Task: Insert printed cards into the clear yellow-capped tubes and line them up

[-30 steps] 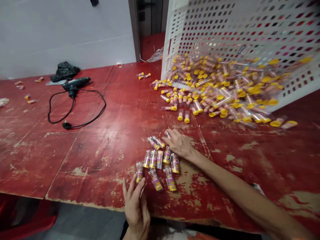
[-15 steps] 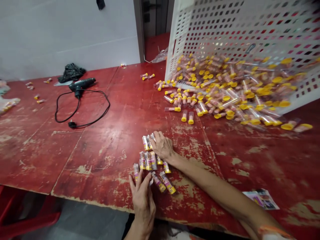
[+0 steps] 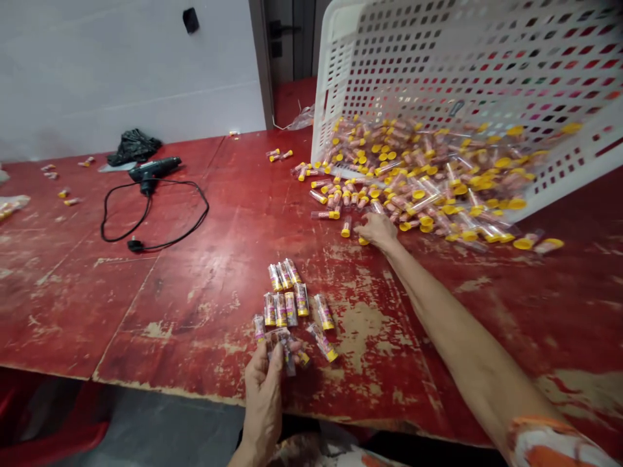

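At the near edge of the red table, my left hand pinches printed clear plastic sleeves. My right hand reaches to the front of the heap, its fingers around a yellow-capped tube that they mostly hide. Beside it another tube stands upright. Several tubes with printed sleeves lie in rows beyond my left hand, and a few more lie at angles to their right. The large heap of unlabelled tubes spills out of a tipped white basket.
On the left of the table lie a black heat gun, its looped cord and plug, and a black plastic bag. A few loose tubes lie near the back. A red stool stands below the table, left.
My right hand has moved from the sleeved tubes up and right to the heap's front edge. In my left hand, plastic sleeves now show between thumb and fingers. The view has shifted slightly.
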Available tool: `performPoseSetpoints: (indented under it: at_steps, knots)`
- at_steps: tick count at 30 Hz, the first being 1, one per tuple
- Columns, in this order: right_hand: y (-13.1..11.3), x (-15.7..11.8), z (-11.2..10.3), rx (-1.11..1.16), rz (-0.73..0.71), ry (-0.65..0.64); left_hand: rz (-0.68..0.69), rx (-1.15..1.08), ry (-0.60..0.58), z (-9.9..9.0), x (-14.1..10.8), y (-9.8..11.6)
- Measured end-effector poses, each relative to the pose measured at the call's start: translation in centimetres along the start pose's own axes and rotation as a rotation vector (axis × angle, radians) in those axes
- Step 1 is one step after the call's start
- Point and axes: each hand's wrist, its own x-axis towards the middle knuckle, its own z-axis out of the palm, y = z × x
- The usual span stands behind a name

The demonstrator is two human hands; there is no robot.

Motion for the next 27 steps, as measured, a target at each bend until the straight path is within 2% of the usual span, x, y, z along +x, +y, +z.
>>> performPoseSetpoints:
  at_steps: [3, 6, 9, 10, 12, 14, 17, 19, 21, 27]
  knots:
    - [0.5, -0.7, -0.8, 0.073, 0.011, -0.040, -0.010, -0.064, -0.058, 0.7, 0.0, 0.6]
    - [1.8, -4.2, -2.5, 0.216, -0.009, -0.070, -0.037, -0.133, -0.053, 1.3, -0.1, 0.7]
    - [3.2, -10.8, -3.6, 0.451, -0.056, -0.157, -0.086, -0.228, -0.079, 2.0, -0.2, 0.9]
    - [3.4, -13.5, -3.7, 0.594, -0.074, -0.213, -0.096, -0.254, -0.088, 2.3, -0.3, 1.0]
    - [3.2, -19.2, -3.4, 1.066, -0.093, -0.385, -0.111, -0.279, -0.093, 2.8, -0.5, 1.1]
    - [2.1, -24.5, -2.8, 1.331, -0.055, -0.524, -0.123, -0.288, -0.076, 3.3, -0.7, 1.0]
    - [-0.1, -29.9, -1.8, 1.335, 0.036, -0.598, -0.158, -0.316, -0.066, 3.9, -1.2, 0.7]
    - [-1.1, -31.5, -1.4, 1.234, 0.045, -0.651, -0.187, -0.316, -0.085, 4.0, -1.7, 0.6]
    - [-1.5, -31.9, -1.3, 1.166, 0.018, -0.654, -0.195, -0.291, -0.117, 3.9, -2.0, 0.5]
    - [0.1, -30.9, -3.0, 1.098, -0.119, -0.551, -0.186, -0.212, -0.163, 3.0, -2.2, 0.1]
